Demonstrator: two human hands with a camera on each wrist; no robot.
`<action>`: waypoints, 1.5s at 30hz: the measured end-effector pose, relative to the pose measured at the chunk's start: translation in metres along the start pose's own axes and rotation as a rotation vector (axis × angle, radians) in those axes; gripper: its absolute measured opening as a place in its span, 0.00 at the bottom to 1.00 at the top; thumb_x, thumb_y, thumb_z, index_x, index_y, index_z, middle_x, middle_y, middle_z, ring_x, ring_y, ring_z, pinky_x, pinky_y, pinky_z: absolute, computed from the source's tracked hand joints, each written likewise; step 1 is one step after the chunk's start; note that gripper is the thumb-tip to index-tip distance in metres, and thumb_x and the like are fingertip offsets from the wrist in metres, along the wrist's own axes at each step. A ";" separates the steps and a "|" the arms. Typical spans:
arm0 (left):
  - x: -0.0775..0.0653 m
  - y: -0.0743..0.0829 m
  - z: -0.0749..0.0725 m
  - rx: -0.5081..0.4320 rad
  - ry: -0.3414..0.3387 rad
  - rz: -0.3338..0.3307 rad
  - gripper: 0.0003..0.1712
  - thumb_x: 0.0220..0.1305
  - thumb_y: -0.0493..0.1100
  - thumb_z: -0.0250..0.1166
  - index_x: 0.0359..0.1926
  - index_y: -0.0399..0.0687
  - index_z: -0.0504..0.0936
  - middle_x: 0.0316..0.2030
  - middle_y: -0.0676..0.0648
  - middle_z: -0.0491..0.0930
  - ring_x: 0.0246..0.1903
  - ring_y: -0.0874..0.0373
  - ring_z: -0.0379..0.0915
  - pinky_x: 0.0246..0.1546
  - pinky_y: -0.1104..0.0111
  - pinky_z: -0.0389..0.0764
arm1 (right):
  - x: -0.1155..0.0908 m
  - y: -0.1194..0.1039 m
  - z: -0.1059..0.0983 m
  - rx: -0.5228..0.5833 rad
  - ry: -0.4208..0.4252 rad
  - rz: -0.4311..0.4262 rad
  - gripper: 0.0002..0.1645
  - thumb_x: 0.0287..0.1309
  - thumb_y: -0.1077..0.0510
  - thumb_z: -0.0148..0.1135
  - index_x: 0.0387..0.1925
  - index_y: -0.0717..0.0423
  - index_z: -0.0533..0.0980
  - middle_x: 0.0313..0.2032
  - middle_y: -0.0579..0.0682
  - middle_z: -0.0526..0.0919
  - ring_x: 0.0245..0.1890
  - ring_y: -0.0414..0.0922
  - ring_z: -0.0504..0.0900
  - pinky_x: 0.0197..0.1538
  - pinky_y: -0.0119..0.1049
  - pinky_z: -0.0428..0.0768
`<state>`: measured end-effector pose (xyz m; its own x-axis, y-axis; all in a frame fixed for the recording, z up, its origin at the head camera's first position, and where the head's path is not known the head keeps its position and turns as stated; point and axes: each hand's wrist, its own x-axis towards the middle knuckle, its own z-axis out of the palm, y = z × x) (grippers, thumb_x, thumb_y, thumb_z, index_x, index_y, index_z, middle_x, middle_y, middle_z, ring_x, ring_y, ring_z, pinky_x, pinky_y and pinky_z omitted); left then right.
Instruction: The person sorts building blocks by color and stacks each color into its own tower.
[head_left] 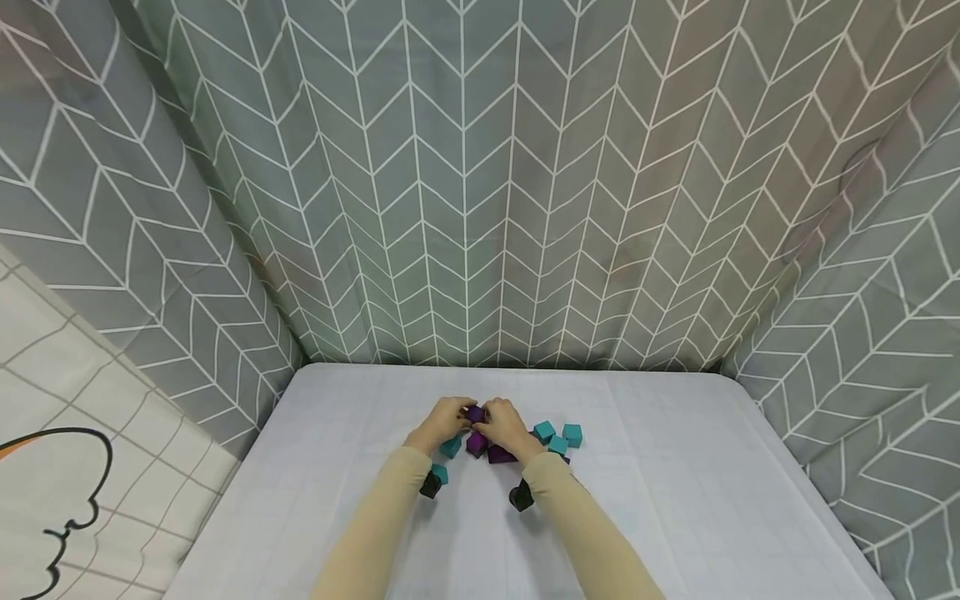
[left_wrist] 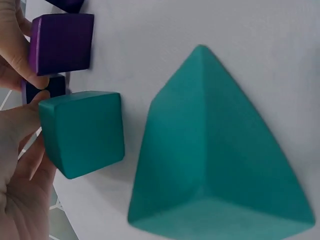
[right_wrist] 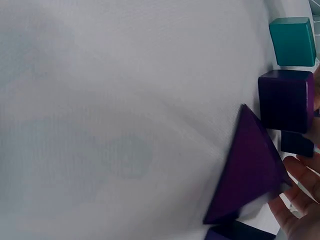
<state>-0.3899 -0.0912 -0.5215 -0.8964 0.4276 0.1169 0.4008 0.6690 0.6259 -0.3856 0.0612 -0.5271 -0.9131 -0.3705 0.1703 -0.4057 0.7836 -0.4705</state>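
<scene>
Both hands meet over the far middle of the table around a small dark purple cube (head_left: 475,414). My left hand (head_left: 441,423) pinches it from the left, its thumb at the cube in the left wrist view. From the other side my right hand (head_left: 506,425) grips the same cube with thumb and fingers. Just nearer to me sits another purple cube (head_left: 476,445). A teal cube (left_wrist: 82,134) stands beside the left hand, with a teal pyramid-like block (left_wrist: 205,150) closer to that wrist. Under the right hand lies a purple pyramid-like block (right_wrist: 250,175), partly hidden in the head view.
Right of the right hand are several teal blocks (head_left: 572,435), with purple pieces partly covered by them and the sleeve. The white-covered table (head_left: 675,483) backs onto a grey patterned curtain (head_left: 465,208). Dark wrist cameras (head_left: 521,497) hang below the wrists.
</scene>
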 end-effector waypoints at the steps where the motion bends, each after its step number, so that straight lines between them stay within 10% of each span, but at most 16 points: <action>1: 0.000 -0.001 0.001 0.011 0.006 0.009 0.20 0.52 0.28 0.61 0.49 0.31 0.73 0.43 0.36 0.76 0.39 0.48 0.76 0.38 0.65 0.77 | 0.000 0.000 0.001 0.001 0.004 0.002 0.16 0.47 0.54 0.65 0.33 0.63 0.78 0.26 0.51 0.75 0.29 0.44 0.70 0.32 0.34 0.70; 23: -0.009 -0.011 0.016 0.114 0.079 0.084 0.10 0.50 0.33 0.65 0.37 0.38 0.78 0.32 0.45 0.79 0.31 0.57 0.74 0.32 0.70 0.75 | -0.015 -0.004 0.007 0.064 0.009 -0.024 0.11 0.45 0.60 0.65 0.32 0.64 0.78 0.30 0.55 0.78 0.31 0.47 0.71 0.35 0.38 0.71; 45: 0.007 0.042 -0.118 0.053 0.270 0.293 0.17 0.52 0.40 0.64 0.44 0.41 0.76 0.39 0.45 0.79 0.38 0.55 0.76 0.40 0.68 0.76 | 0.044 -0.062 -0.115 0.018 0.065 -0.357 0.17 0.50 0.56 0.63 0.42 0.60 0.75 0.38 0.51 0.78 0.42 0.48 0.72 0.52 0.44 0.66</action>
<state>-0.4015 -0.1315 -0.4035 -0.7573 0.4348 0.4873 0.6498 0.5761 0.4958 -0.4059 0.0540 -0.3907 -0.7153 -0.5859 0.3808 -0.6988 0.6019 -0.3865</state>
